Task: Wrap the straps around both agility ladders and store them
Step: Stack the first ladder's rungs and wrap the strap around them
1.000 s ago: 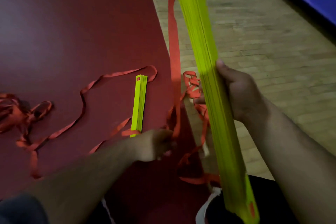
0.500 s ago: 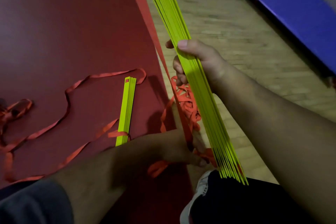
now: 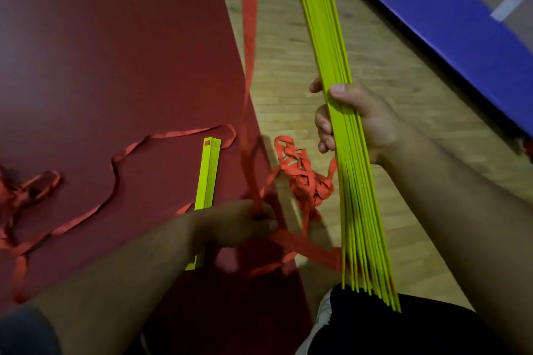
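Observation:
My right hand [image 3: 357, 121] grips a tall bundle of yellow-green ladder rungs [image 3: 328, 52], held upright and tilted, with its lower end resting on my dark-clothed leg. My left hand [image 3: 239, 222] pinches the red strap [image 3: 249, 37] that runs up out of the frame and also across to the bundle's lower end. A tangle of red strap [image 3: 302, 179] hangs between my hands. A second, smaller stack of yellow-green rungs [image 3: 209, 173] lies flat on the dark red mat, with its own loose red strap [image 3: 115, 170] trailing left.
The dark red mat [image 3: 101, 52] covers the left half of the view. Wooden floor [image 3: 288, 72] lies to its right. A blue panel with white lettering [image 3: 461, 23] runs along the upper right. A white shoe [image 3: 323, 311] shows beside my leg.
The view has shifted right and down. My right hand has slid lower on the bundle. The strap in my left hand now stretches taut to the bundle's lower end.

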